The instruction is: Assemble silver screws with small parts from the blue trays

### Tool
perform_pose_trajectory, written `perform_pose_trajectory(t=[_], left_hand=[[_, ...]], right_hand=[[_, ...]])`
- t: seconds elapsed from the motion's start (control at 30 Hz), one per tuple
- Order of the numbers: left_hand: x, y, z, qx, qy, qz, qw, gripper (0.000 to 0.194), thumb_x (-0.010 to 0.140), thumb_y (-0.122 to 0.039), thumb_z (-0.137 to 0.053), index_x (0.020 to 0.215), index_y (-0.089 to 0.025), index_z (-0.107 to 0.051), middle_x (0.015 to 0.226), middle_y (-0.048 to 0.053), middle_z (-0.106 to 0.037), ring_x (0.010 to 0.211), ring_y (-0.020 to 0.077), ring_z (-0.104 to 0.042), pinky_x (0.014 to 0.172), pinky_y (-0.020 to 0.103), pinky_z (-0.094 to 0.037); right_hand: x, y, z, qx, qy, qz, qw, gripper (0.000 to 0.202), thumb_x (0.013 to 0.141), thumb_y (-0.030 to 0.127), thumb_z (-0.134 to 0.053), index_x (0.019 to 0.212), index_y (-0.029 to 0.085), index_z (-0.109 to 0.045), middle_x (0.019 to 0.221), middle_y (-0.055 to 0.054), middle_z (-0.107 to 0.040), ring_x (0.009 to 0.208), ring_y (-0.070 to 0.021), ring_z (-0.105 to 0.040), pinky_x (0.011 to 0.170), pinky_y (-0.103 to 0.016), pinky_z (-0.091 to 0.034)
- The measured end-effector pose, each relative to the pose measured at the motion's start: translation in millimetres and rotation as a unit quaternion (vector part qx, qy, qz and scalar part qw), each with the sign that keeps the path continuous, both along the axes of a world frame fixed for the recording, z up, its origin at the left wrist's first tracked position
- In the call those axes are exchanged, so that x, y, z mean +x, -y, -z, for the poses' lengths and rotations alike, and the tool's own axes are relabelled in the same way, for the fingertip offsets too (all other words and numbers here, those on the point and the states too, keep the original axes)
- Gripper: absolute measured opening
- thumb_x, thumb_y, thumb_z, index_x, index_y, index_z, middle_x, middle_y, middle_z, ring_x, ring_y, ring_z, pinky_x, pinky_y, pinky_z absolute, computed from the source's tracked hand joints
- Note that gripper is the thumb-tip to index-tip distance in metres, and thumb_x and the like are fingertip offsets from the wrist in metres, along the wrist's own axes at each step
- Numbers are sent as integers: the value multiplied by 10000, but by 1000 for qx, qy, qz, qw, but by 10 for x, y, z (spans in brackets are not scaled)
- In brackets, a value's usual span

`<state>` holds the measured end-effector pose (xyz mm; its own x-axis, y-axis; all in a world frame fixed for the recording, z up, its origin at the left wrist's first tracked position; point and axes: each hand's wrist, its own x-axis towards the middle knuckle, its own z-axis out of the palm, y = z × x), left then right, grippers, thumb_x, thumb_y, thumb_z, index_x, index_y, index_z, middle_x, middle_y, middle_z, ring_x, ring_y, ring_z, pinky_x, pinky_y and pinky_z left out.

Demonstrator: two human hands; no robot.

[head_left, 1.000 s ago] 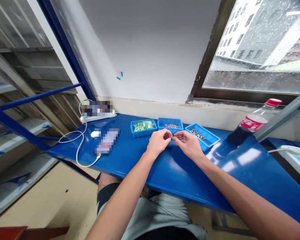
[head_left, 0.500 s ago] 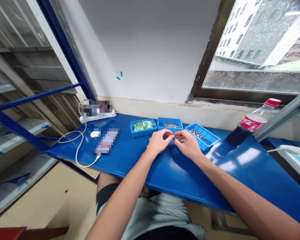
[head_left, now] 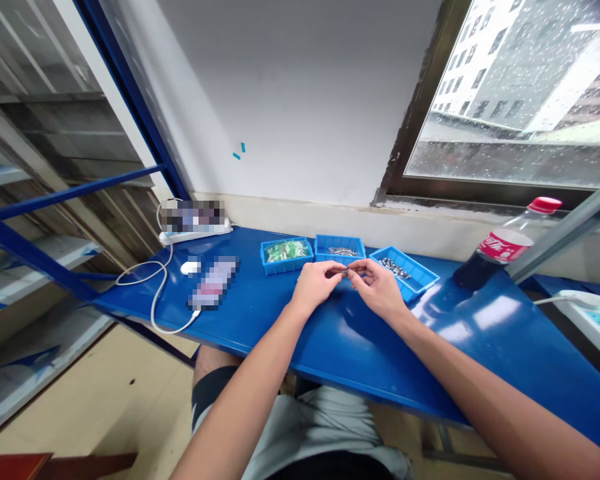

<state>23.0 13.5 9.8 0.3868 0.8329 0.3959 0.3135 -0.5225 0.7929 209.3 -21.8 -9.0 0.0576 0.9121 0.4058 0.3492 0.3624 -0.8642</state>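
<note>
My left hand (head_left: 320,283) and my right hand (head_left: 373,283) meet fingertip to fingertip over the blue table. Both are closed in a pinch on a small dark metal part (head_left: 345,272), too small to name, that spans the gap between them. Just beyond the fingers stands a blue tray (head_left: 340,241) with thin silvery screws (head_left: 343,252) in it. Beside my right hand, another blue tray (head_left: 420,283) contains small dark and silvery metal pieces (head_left: 396,269). Left of these, a third blue tray (head_left: 280,268) holds green-and-clear plastic packets (head_left: 287,250).
A cola bottle (head_left: 505,247) stands at the right by a metal post. On the left lie a pixelated phone (head_left: 214,283) on a white cable (head_left: 155,310), a white round object (head_left: 190,268) and a power strip (head_left: 197,233). The blue table's front edge (head_left: 350,387) runs above my lap.
My fingers have shifted slightly, and the small metal part now shows more clearly between the fingertips. The trays have stayed in place.
</note>
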Motion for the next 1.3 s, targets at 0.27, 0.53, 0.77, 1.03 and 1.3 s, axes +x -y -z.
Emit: perform_pose_trajectory(t=[0.27, 0.53, 0.77, 1.03, 1.3], left_hand=[[16, 6, -10, 64, 0, 2, 998, 271, 902, -129, -685, 1149, -225, -744, 1087, 32, -820, 1014, 204, -787, 955, 321, -614], [18, 56, -76, 38, -47, -16, 998, 260, 993, -385, -636, 1111, -213, -792, 1030, 52, -827, 939, 229, -788, 894, 313, -605], [20, 36, -47, 29, -42, -12, 999, 240, 954, -301, -668, 1126, -212, -810, 1073, 57, -827, 978, 245, -788, 955, 344, -605], [15, 1, -23, 38, -23, -10, 999, 214, 901, -178, -688, 1072, -208, -814, 1082, 57, -823, 999, 233, -782, 964, 358, -614], [29, 34, -82, -50, 95, 19, 994, 496, 928, -179, -678, 1417, -202, -597, 1089, 72, -821, 1022, 208, -788, 990, 354, -609]], right_hand=[[-35, 5, 2, 1, -5, -2, 1000, 326, 860, 374, -750, 1124, 217, -643, 956, -74, -735, 858, -229, -721, 732, -358, -619], [-1, 3, -21, 6, 37, 23, 999, 209, 901, 366, -683, 1037, 210, -715, 930, -78, -740, 782, -214, -692, 686, -347, -588], [7, -2, -19, -26, -3, -12, 1000, 227, 877, 397, -717, 1022, 222, -724, 985, -79, -773, 867, -238, -735, 721, -352, -613], [18, -27, 9, -36, -37, 4, 999, 361, 855, 548, -774, 979, 215, -710, 936, -93, -771, 805, -244, -732, 655, -357, -615], [-8, -26, 18, -37, -71, -7, 997, 384, 821, 532, -818, 984, 206, -696, 962, -91, -771, 868, -237, -738, 705, -345, -628]])
